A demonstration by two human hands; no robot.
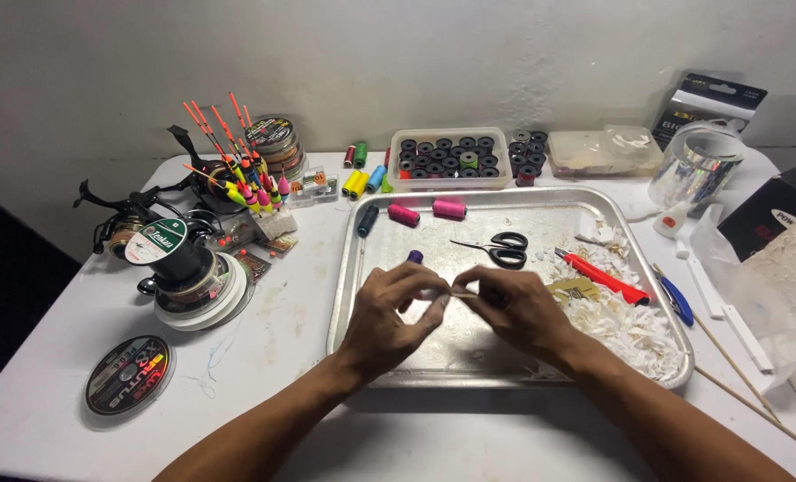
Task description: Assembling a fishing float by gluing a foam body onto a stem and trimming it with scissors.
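While both hands meet over the tray [375, 268], the left hand [389, 312] and right hand [518, 308] pinch a thin pale stick [463, 293] between their fingertips, a purple spool [415, 257] right behind them. Scissors [498, 249], a red cutter [601, 277] and white shavings [625, 326] crowd the tray's right side. Reels [179, 259] and floats [237, 170] sit left on the counter [282, 321], a bobbin box [450, 159] at the back. What's on the stick is too small to tell. Skewers [746, 384] run off the right edge. Free room is front-left.
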